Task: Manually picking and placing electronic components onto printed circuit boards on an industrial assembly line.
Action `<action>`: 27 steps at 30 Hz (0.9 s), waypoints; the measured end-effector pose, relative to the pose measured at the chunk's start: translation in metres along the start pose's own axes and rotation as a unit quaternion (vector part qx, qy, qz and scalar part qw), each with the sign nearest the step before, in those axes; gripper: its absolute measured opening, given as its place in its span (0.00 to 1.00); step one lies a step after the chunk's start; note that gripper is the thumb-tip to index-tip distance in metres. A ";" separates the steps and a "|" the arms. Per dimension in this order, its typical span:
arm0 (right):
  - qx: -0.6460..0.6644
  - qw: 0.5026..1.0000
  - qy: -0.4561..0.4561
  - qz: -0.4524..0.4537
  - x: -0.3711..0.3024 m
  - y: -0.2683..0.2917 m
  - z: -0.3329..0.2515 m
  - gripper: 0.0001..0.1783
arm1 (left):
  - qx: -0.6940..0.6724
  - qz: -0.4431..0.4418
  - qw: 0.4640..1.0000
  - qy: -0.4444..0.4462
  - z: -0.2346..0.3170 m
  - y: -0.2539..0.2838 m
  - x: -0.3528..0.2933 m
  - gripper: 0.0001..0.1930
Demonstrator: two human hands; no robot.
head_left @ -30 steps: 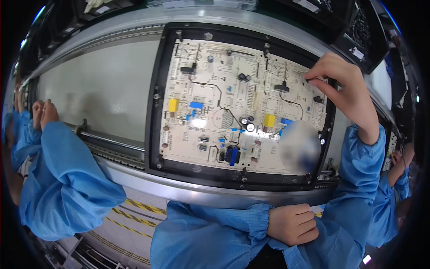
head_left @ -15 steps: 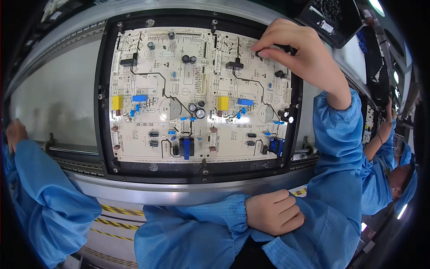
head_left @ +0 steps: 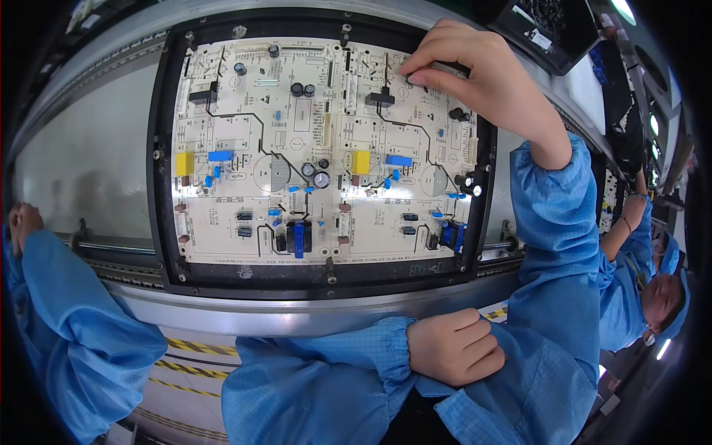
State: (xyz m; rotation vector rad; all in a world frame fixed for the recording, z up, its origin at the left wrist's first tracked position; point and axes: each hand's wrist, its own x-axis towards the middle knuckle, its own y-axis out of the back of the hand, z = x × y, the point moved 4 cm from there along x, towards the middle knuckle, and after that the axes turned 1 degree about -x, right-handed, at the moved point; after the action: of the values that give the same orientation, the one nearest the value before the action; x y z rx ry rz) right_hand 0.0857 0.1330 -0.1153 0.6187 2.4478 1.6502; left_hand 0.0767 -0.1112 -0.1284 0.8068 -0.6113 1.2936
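Observation:
My right hand [head_left: 482, 81] reaches over the upper right of a cream circuit board panel [head_left: 248, 133]. Its thumb and forefinger pinch a small black capacitor [head_left: 409, 78] at the board's surface, mostly covered by the fingertips. My left hand [head_left: 456, 347] is curled closed below the panel, against my right sleeve; its palm side is hidden. A black frame [head_left: 167, 185] holds the panel, which has two matching halves. Yellow block capacitors [head_left: 360, 162], blue block capacitors [head_left: 220, 156], round black capacitors [head_left: 321, 179] and a blue-banded black transformer [head_left: 299, 239] stand on it.
The frame rests on a conveyor with a metal front rail [head_left: 311, 317]. A black bin [head_left: 545, 33] of small dark parts stands at the upper right. A co-worker's sleeve [head_left: 78, 326] and hands are at left; another person [head_left: 630, 297] is at right.
The frame and panel have shifted slightly left and upward. My right hand has moved with them, still pinching at the same spot. My left hand has barely moved.

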 end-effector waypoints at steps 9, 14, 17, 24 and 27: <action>-0.001 1.000 -0.002 0.015 -0.005 0.000 -0.002 0.07 | 0.005 -0.008 1.000 0.003 0.001 -0.005 0.000 0.05; 0.003 1.000 -0.002 0.021 -0.007 0.001 -0.003 0.07 | 0.004 0.001 1.000 0.007 0.000 -0.008 0.001 0.05; -0.006 0.999 0.000 0.033 -0.010 0.001 -0.001 0.08 | 0.007 0.006 1.000 -0.001 0.000 -0.010 0.002 0.07; -0.013 0.999 -0.006 0.036 -0.016 0.000 0.001 0.08 | 0.008 -0.001 1.000 0.001 0.002 -0.014 0.001 0.05; -0.005 0.999 -0.012 0.031 -0.017 0.001 0.000 0.08 | 0.007 0.000 1.000 0.000 0.001 -0.016 0.002 0.05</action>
State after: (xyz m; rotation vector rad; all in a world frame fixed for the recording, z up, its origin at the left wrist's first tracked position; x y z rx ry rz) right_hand 0.1012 0.1268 -0.1166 0.7148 2.4255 1.6665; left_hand 0.0927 -0.1120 -0.1286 0.8181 -0.6017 1.2997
